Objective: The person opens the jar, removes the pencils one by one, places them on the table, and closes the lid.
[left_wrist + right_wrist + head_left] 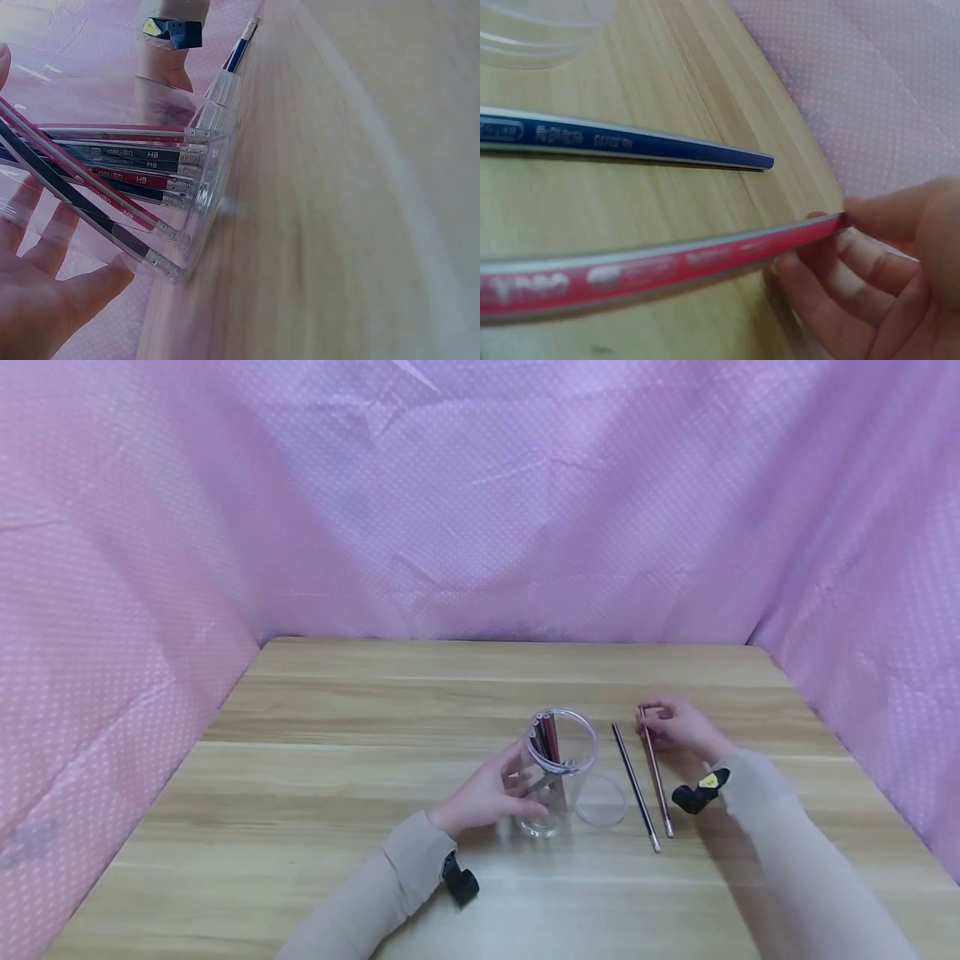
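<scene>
A clear jar (542,822) stands upright with several pencils (550,737) leaning inside, and my left hand (487,792) curls round its side. In the left wrist view the pencils (127,156) show red and dark bodies with metal ends at the jar's base. To the right, my right hand (678,727) pinches the far end of a red pencil (657,777); the right wrist view shows thumb and fingers at the tip of that red pencil (667,268). A dark blue pencil (636,787) lies between the jar and the red one.
A round clear lid (601,800) lies on the wooden table (360,693) just right of the jar. Pink dotted cloth (487,510) hangs behind the table and on both sides.
</scene>
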